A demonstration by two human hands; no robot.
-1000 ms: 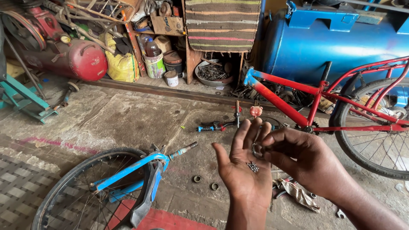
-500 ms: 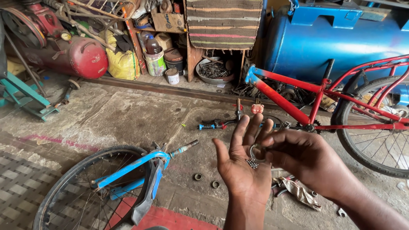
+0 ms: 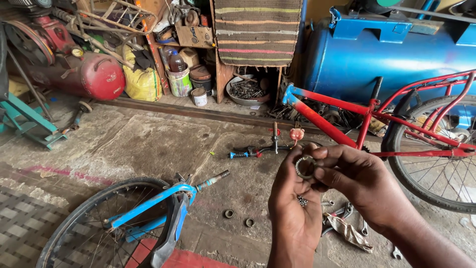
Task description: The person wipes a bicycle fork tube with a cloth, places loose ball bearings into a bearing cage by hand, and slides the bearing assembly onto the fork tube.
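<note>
My left hand [image 3: 293, 208] is raised palm up, with small steel bearing balls [image 3: 301, 201] lying in the palm. Its fingers curl around a round metal bearing ring [image 3: 305, 167]. My right hand [image 3: 359, 186] comes in from the right and pinches the same ring between thumb and fingers. On the concrete floor below lie a blue front wheel with fork [image 3: 144, 216], two small bearing cups [image 3: 238, 217] and a handlebar with blue grip [image 3: 258, 149].
A red bicycle frame with rear wheel [image 3: 396, 129] stands at the right before a blue tank [image 3: 386, 54]. A rag and spanners [image 3: 347, 229] lie under my hands. A red compressor [image 3: 84, 72], a yellow bag, jars and a bowl of parts line the back wall.
My left fingers have curled up from a flat open palm around the ring. My right hand has lifted the ring toward the fingertips. The view has shifted slightly.
</note>
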